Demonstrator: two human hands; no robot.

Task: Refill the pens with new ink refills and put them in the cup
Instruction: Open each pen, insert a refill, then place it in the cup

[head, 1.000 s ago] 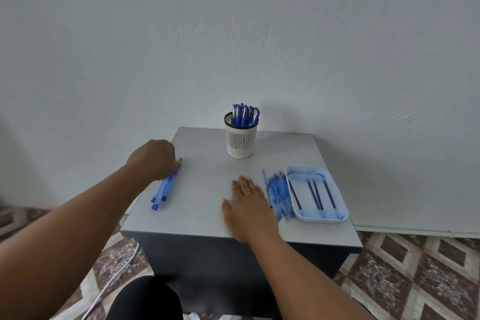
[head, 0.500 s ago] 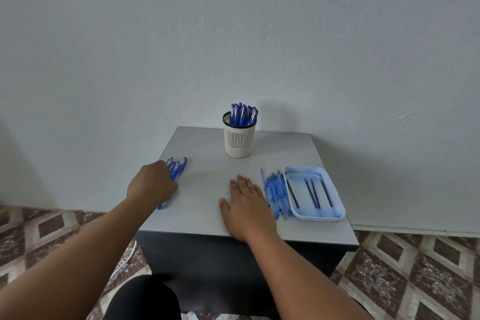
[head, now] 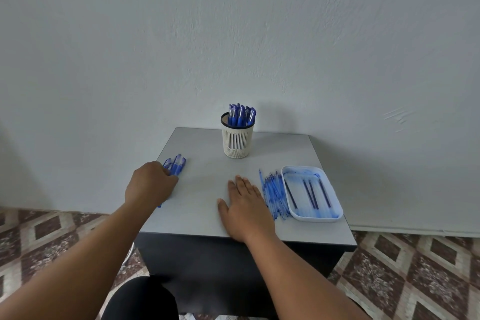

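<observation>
Pens (head: 176,167) lie in a small bundle at the left edge of the grey surface (head: 207,189), directly under and just beyond the left hand (head: 150,186); their long axes run roughly away from the person, tilted a little rightward at the far end, with the capped blue tops showing past the knuckles and a sliver of blue showing at the near side of the hand; the left hand is plainly the nearer one, curled down over the bundle and touching it, though whether its fingers have closed around any pen is hidden by the back of the hand, so I cannot tell; the right hand (head: 245,206) lies flat and spread on the surface, grasping nothing, well apart from the bundle; just to its right is a loose heap of pale blue refills (head: 274,193), touching the side of a white tray (head: 335,212) that holds a few dark thin rods; at the back stands a slotted cream cup (head: 237,141), upright, already carrying several pens; the pens look slim, translucent blue with darker grips, likely light and prone to roll; the next move probably calls for lifting one pen from the bundle toward the right hand.
</observation>
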